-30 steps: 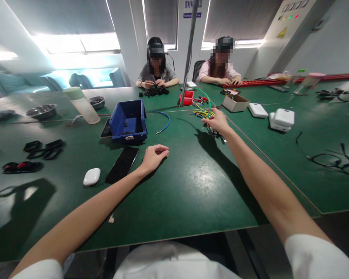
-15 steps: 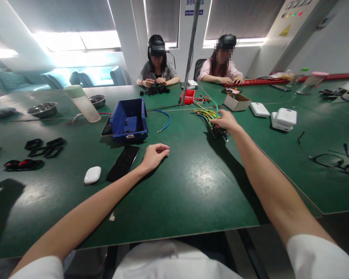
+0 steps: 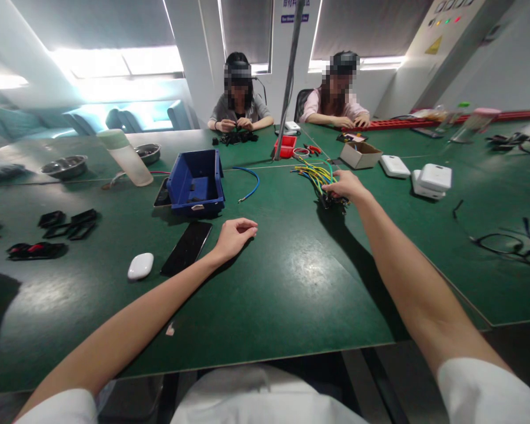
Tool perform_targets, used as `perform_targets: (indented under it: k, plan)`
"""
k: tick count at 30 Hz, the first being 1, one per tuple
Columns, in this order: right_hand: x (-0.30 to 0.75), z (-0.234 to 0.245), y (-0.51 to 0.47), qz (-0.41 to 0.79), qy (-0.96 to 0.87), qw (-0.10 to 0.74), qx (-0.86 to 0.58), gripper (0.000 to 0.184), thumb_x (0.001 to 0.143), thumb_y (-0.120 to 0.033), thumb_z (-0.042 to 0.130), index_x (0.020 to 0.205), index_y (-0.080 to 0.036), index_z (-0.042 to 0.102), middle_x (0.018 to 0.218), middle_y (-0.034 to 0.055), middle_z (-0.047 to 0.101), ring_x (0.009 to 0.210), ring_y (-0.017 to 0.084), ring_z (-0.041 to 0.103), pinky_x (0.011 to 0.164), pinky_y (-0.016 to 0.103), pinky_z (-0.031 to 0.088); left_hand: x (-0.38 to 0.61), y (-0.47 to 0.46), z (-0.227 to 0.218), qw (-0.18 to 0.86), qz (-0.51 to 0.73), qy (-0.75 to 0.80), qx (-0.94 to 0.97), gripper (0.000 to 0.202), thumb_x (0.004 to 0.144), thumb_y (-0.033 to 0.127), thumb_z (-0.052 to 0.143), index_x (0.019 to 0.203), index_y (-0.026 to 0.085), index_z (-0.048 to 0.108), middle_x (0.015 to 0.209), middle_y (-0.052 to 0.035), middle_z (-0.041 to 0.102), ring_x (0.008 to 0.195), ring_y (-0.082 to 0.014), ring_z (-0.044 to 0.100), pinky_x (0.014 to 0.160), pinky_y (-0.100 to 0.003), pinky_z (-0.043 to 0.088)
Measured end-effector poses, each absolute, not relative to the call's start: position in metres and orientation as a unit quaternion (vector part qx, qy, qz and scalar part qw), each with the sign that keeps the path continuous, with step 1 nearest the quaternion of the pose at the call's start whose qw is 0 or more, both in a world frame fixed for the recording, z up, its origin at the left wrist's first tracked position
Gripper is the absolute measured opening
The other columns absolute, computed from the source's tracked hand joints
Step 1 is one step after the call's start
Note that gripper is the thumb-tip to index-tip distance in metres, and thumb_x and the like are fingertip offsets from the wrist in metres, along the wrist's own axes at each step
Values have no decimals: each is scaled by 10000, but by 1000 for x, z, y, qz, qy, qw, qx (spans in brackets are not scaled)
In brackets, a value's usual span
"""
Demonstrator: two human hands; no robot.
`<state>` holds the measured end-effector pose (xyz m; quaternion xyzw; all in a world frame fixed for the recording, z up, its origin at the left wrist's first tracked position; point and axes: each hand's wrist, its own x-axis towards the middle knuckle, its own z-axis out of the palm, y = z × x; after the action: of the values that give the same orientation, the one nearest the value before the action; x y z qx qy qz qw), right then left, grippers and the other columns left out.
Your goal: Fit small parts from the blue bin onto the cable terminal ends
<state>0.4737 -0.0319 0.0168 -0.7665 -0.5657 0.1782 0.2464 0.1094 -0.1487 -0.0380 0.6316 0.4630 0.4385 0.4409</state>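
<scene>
My right hand (image 3: 350,185) reaches across the table to a pile of wires (image 3: 314,172) in yellow, green and blue. Its fingers are closed on wires at the near side of the pile, by the dark wire ends (image 3: 331,201). Exactly how many it grips is hidden. My left hand (image 3: 235,238) rests on the tabletop, fingers curled together and thumb against them, with nothing visible in it. Beside its wrist lies a black phone (image 3: 186,248). A single blue wire (image 3: 252,184) curves on the table beyond the left hand.
A blue bin (image 3: 197,203) stands left of centre, near a white case (image 3: 140,266) and black frames (image 3: 70,225). Behind the wires are a red tray (image 3: 286,147), a metal pole (image 3: 289,76) and a cardboard box (image 3: 360,155). Glasses (image 3: 503,242) lie right. Two people sit opposite.
The green wire that arched up beside my right hand now lies lower, among the pile. My right hand has shifted very slightly. My left hand has stayed still.
</scene>
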Motion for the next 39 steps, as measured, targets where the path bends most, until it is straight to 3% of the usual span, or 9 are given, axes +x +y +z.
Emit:
perform_targets:
  k: [14,22,29,35,39]
  plan:
    - [472,22,-33,125,-582,165,-786,665,708,-290,802,1311,-123,578,887,89,727,618,203,690,726,358,587,110,-151,-35,445,437,464,629,186,710,298,731,822,150,732,760,-70,727,684,-184,683,725,-322,548]
    - [471,24,-35,31,-605,126,-786,587,704,-337,796,1240,-142,655,919,119,698,929,292,686,885,401,539,110,-151,-35,444,438,463,629,183,712,297,733,820,150,735,766,-72,732,684,-183,684,726,-324,553]
    - [477,22,-35,26,-603,122,-788,613,697,-355,803,1254,-150,649,888,116,690,979,315,662,883,412,530,110,-150,-37,437,433,466,636,182,719,302,728,828,156,737,770,-70,731,690,-188,689,722,-326,553]
    - [481,16,-34,8,-608,134,-782,643,658,-383,842,1239,-182,655,1127,153,657,1110,345,610,942,435,500,109,-149,-38,441,436,464,633,188,712,304,735,827,155,736,763,-65,729,687,-186,689,719,-320,553]
    - [486,15,-33,25,-599,138,-788,659,644,-400,852,1238,-189,660,1157,158,650,1129,351,604,946,434,503,109,-148,-39,443,438,463,630,175,716,294,735,825,157,734,757,-60,726,681,-182,686,721,-320,551]
